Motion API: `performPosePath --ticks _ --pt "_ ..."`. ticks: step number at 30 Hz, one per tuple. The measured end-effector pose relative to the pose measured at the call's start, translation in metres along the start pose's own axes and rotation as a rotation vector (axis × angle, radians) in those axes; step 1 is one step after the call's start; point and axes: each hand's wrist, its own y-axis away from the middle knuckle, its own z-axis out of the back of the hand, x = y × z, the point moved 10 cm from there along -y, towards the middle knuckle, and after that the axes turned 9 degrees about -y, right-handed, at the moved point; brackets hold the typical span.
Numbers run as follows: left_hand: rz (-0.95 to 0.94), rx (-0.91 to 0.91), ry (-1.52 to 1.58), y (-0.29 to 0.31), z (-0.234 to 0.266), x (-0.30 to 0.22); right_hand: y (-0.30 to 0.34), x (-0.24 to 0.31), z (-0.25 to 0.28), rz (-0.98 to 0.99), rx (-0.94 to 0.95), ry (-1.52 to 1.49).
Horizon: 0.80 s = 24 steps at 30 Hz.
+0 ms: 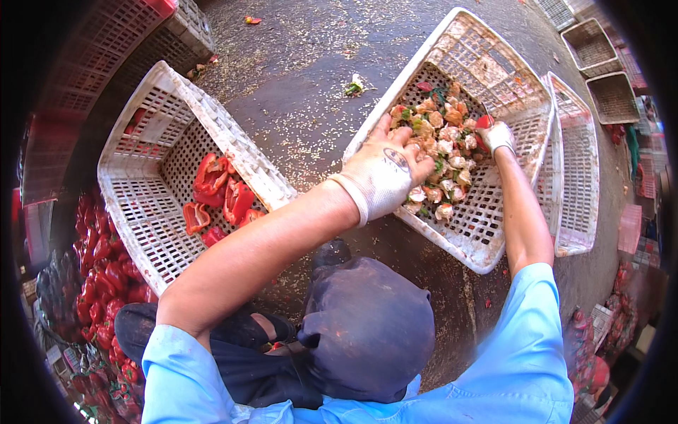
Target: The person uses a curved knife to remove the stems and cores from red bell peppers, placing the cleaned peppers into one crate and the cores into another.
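My left hand [385,168], in a white glove, reaches over the near left rim of a dirty white plastic crate [487,56]. Its fingers are spread over a heap of cut pepper cores [452,145], pale with seeds and green stems. At the right side of that heap my right hand [499,136], also gloved, is closed around a red thing [484,122], whose kind is partly hidden by the fingers. A second white crate [176,152] stands tilted on the left, with cored red pepper pieces [224,187] in it.
Another white crate [575,169] stands right of the core crate. Many red peppers [106,283] lie at the left. A dark rounded object [367,328] sits before me. Seeds and a pepper scrap [354,86] litter the wet floor. More crates [592,46] stand far right.
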Motion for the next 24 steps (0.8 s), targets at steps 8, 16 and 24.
performPosePath --ticks 8,16,24 --pt "0.014 -0.111 0.016 0.008 0.003 0.015 -0.041 -0.032 -0.009 0.088 -0.095 -0.391" --pt "0.246 -0.310 -0.048 0.047 0.049 0.022 0.037 0.020 0.049 -0.148 0.007 -1.666" --pt "0.535 -0.044 0.015 0.143 0.102 0.044 0.187 0.292 0.231 0.860 0.119 -1.083"
